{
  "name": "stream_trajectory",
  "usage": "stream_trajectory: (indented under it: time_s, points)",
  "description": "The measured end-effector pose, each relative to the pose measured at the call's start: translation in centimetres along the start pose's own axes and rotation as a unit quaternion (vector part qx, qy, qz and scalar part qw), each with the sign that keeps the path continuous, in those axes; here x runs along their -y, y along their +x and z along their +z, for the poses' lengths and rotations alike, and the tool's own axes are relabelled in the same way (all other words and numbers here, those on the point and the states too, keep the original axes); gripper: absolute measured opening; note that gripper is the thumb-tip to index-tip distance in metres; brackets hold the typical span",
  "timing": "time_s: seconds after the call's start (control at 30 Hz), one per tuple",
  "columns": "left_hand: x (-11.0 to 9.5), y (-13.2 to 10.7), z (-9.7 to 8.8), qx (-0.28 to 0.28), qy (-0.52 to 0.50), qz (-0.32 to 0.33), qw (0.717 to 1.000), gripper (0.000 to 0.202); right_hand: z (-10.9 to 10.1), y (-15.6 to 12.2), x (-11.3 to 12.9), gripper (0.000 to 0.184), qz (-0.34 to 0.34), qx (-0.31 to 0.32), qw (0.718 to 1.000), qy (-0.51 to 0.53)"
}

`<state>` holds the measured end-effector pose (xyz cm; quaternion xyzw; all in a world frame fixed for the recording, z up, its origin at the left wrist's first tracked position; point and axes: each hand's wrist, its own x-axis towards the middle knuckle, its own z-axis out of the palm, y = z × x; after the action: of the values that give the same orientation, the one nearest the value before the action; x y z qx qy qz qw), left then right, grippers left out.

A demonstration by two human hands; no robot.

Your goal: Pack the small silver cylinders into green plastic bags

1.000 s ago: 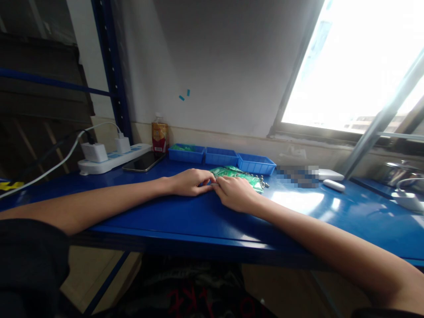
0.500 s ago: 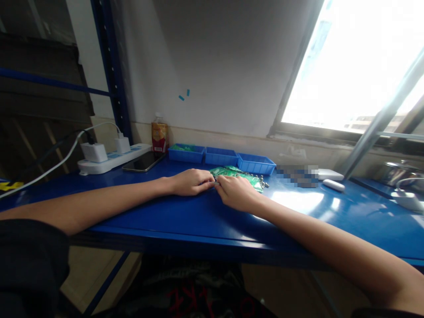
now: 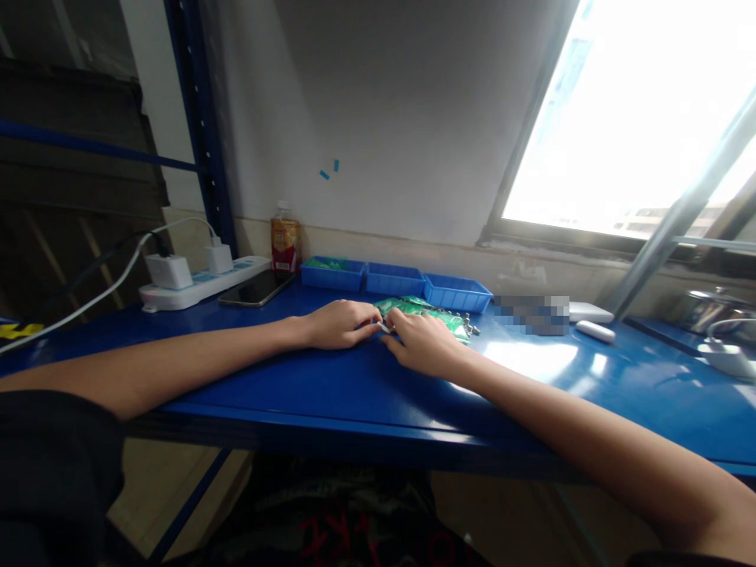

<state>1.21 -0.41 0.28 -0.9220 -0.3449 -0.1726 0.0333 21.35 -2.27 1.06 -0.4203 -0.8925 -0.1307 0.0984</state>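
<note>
A small whitish piece point(image 3: 383, 327), too small to name, is pinched at its left end by the fingertips of my left hand point(image 3: 341, 324). My right hand point(image 3: 426, 344) lies just to the right, its thumb and forefinger parted around the piece's other end; its remaining fingers are curled and partly hidden. Behind both hands is a pile of green circuit boards point(image 3: 452, 323), with metal connectors point(image 3: 472, 328) along its right edge. My right hand covers part of this pile.
Three blue bins line the wall: the left bin point(image 3: 332, 277) holds green pieces, beside the middle bin point(image 3: 394, 282) and right bin point(image 3: 457, 294). Leftward are a bottle point(image 3: 285, 242), a phone point(image 3: 257, 288) and a power strip point(image 3: 206, 282). A white case point(image 3: 595, 331) lies rightward on the blue table point(image 3: 331, 386).
My right thumb and forefinger have spread apart, showing more of the small whitish piece. My left hand has barely moved.
</note>
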Motion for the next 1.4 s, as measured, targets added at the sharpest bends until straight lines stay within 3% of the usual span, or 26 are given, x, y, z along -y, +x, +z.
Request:
stream_trajectory:
  time_s: [0.43,1.07,1.4]
  points:
    - [-0.16,-0.02,-0.17,0.0,-0.018,0.004,1.0,0.027,-0.06,0.03,0.03,0.022,-0.005,0.015,1.0,-0.006]
    - [-0.08,-0.08,-0.05,-0.008,-0.023,-0.021,0.999,0.029,-0.39,0.0,0.22,0.034,-0.006,0.041,0.999,-0.01]
    - [0.25,0.0,0.03,0.007,-0.006,0.011,1.0,0.031,-0.16,0.01,0.01,0.028,0.003,0.011,1.0,0.013]
